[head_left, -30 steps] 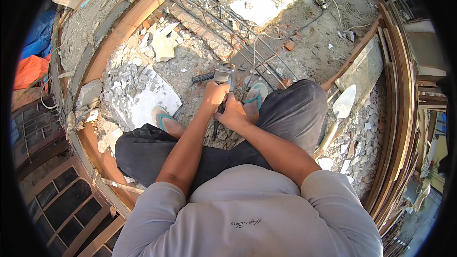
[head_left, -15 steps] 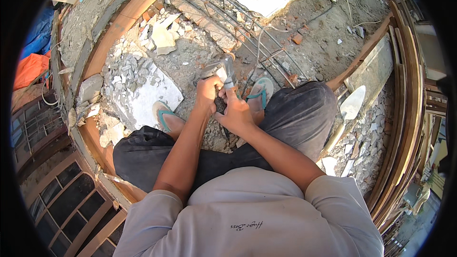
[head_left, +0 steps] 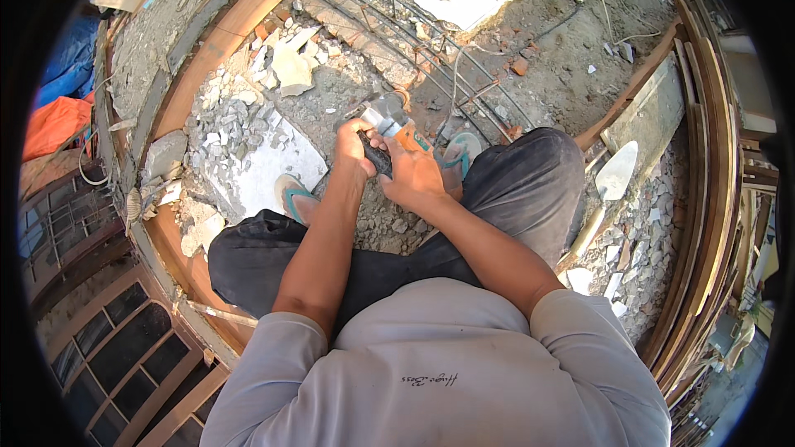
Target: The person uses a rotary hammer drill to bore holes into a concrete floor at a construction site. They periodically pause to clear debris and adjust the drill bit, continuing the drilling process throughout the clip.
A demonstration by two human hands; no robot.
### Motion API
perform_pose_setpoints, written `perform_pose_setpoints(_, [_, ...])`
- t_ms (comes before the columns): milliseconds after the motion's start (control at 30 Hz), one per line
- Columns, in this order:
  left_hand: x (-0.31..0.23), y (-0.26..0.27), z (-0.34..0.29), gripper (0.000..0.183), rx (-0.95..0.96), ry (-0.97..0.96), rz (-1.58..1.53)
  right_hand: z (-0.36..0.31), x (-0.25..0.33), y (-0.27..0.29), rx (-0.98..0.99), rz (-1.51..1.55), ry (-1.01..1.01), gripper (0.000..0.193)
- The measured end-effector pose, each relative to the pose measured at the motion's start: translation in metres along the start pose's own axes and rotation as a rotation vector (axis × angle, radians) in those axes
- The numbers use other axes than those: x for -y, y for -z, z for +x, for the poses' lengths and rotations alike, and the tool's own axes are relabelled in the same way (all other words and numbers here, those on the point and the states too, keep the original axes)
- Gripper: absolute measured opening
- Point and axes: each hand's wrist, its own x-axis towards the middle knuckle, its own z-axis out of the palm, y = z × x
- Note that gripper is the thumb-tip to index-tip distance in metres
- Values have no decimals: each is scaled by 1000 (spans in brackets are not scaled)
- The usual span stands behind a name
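Between my feet I hold an angle grinder (head_left: 406, 136) with an orange body and a greyish head and guard at its far end. My left hand (head_left: 356, 149) is closed at the head end, next to a black part that shows between my hands. My right hand (head_left: 412, 175) wraps round the orange body from the right. Some of the fingers of both hands are hidden. Beneath the tool lies grey, rubble-strewn ground (head_left: 377, 228). My sandalled left foot (head_left: 296, 196) and right foot (head_left: 458, 157) stand either side.
A white slab (head_left: 290, 161) bearing broken chips lies at left. Beyond the tool runs a steel rebar frame (head_left: 431, 62). A trowel (head_left: 617, 172) rests over gravel at right, beside stacked wooden boards (head_left: 714, 190). A wooden frame (head_left: 217, 45) curves along the left.
The grinder has turned in my hands, so its orange body and the black part now show. My left hand has shifted slightly up and left. The whole view has moved a little.
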Motion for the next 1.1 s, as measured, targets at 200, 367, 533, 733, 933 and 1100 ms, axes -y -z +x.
perform_pose_setpoints(200, [28,-12,-46,13,209,-3,82,-38,4,18,-64,81,-43,68])
perform_pose_setpoints(367, [29,-23,-40,10,261,-18,133,-38,-3,23,-203,141,54,64])
perform_pose_setpoints(533, [30,-24,-6,6,232,-71,19,-17,-22,15,-234,94,124,65])
perform_pose_setpoints(733, [21,-2,15,9,226,-40,-100,8,-27,-1,-68,180,59,68])
perform_pose_setpoints(933, [19,-2,12,23,95,-18,8,12,-26,-13,-51,137,-7,71])
perform_pose_setpoints(1100, [59,-14,-10,20,5,-235,471,-12,-23,-5,-7,150,-98,70])
